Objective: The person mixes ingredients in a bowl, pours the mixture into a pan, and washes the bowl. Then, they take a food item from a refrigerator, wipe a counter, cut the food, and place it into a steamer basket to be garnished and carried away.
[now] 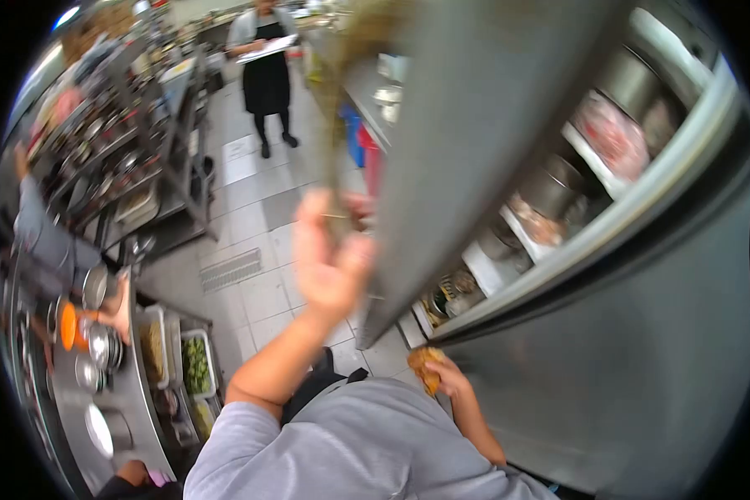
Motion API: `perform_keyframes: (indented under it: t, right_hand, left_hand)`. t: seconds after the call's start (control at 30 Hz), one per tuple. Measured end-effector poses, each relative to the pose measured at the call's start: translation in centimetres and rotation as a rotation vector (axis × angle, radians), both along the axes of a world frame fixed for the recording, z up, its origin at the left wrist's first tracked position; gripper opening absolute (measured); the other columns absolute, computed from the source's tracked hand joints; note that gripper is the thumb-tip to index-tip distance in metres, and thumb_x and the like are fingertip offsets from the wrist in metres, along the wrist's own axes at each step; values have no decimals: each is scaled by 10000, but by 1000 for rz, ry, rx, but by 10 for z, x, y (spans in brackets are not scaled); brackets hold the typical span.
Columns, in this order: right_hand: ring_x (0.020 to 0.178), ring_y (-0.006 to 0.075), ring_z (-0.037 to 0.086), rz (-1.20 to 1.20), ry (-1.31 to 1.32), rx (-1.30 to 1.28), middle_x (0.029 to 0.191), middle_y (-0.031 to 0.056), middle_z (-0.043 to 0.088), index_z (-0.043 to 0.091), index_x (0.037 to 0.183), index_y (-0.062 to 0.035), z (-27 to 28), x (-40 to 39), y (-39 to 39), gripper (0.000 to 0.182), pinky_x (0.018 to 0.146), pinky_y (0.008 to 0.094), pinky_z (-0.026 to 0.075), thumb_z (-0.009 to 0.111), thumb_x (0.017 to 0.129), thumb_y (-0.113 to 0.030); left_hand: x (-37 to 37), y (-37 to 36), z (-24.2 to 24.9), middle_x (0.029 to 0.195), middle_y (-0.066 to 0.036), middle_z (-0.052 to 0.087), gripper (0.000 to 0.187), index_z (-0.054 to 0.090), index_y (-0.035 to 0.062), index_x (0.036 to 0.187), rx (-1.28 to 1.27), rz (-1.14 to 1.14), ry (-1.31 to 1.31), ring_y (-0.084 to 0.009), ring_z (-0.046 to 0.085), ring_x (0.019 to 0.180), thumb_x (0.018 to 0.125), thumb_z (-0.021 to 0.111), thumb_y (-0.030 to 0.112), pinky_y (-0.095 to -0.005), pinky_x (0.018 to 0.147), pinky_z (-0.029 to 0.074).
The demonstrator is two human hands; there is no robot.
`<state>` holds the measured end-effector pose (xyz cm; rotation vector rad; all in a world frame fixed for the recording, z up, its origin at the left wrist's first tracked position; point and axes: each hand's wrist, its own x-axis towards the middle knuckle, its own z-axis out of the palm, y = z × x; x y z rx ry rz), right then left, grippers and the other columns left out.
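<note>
My left hand (pixel 332 258) is raised in front of me, blurred by motion, with thumb and fingers around the edge of the open steel refrigerator door (pixel 483 125). Low by my right side, my right hand (pixel 452 377) is closed on a golden-brown piece of food (pixel 426 367), whose exact kind I cannot make out. Inside the refrigerator, to the right of the door, shelves carry metal pots (pixel 550 185) and a clear plastic bag of reddish food (pixel 612 137).
A steel counter (pixel 133 400) at left holds bowls, a pot (pixel 107 429) and trays, one with chopped greens (pixel 197 365). One person works beside it. Another person (pixel 265 75) in a black apron stands on the tiled floor ahead. Loaded racks (pixel 154 158) line the left.
</note>
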<state>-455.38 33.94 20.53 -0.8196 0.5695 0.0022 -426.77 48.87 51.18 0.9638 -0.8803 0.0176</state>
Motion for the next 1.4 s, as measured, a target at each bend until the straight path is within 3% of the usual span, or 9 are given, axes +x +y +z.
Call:
perform_keyframes:
  t: [0.13,0.23,0.5,0.67,0.8,0.9,1.03,1.2,1.4]
  right_hand:
    - [921,204,639,-42,208,-141,1058,106,649,546,1188,-6,-34,-21,14,365,785,332,534,672,856,-92]
    - [865,165,627,-28,234,-243,988,65,650,582,1112,-16,-38,0,11,277,760,300,517,673,858,-77]
    - [849,165,620,-117,209,-190,996,74,625,553,1136,-3,-19,146,-4,265,711,288,509,632,897,-83]
    - [1124,181,545,-196,-84,-84,1232,46,541,440,1325,-65,17,270,-19,487,905,360,489,546,955,-363]
    - [1266,224,452,-80,-241,48,1349,106,481,355,1407,-31,49,376,-35,480,1056,381,372,466,999,-258]
    - [1258,204,457,20,-223,-224,1344,118,492,409,1373,3,65,480,-35,440,1054,339,362,502,984,-181]
    - [1093,147,552,53,-260,-729,1192,88,589,464,1320,42,99,599,-15,413,945,279,436,568,929,-42]
    - [925,102,590,0,-351,-512,1010,63,633,554,1120,7,107,726,-36,208,825,246,480,585,915,-11]
    - [962,95,556,126,-276,-411,1107,67,595,524,1153,-18,59,890,-85,241,834,249,471,567,917,-15]
  left_hand:
    - [-63,-57,-52,1515,-231,227,913,165,-2,1486,209,11,-508,-357,216,1410,813,683,332,-462,1124,200]
    - [-65,-100,-94,1560,-156,169,771,251,89,1484,337,-150,-750,-375,87,1447,885,617,406,-543,1145,118]
    - [-7,-155,-116,1563,-81,190,538,486,90,1344,554,-515,-900,-327,182,1433,872,635,302,-584,1093,282]
    - [120,-97,-171,1447,-157,393,419,572,110,1251,509,-353,-557,-373,329,1355,870,648,266,-471,1082,324]
    - [237,-28,-233,1390,-214,425,671,386,73,1402,863,-184,282,-294,458,1253,853,689,311,-412,967,442]
    - [301,-14,-229,1360,-170,449,721,277,38,1452,648,-487,646,-209,506,1172,891,662,275,-350,938,455]
    - [393,-36,-226,1242,-101,526,631,302,25,1429,346,-231,718,-126,546,1042,912,634,170,-277,890,460]
    - [509,-50,-208,1075,-43,613,355,471,24,1282,218,-192,786,-95,571,968,960,561,141,-256,863,465]
    - [666,-88,-232,991,-30,630,280,575,17,1128,197,2,853,-92,582,913,1007,479,251,-250,814,476]
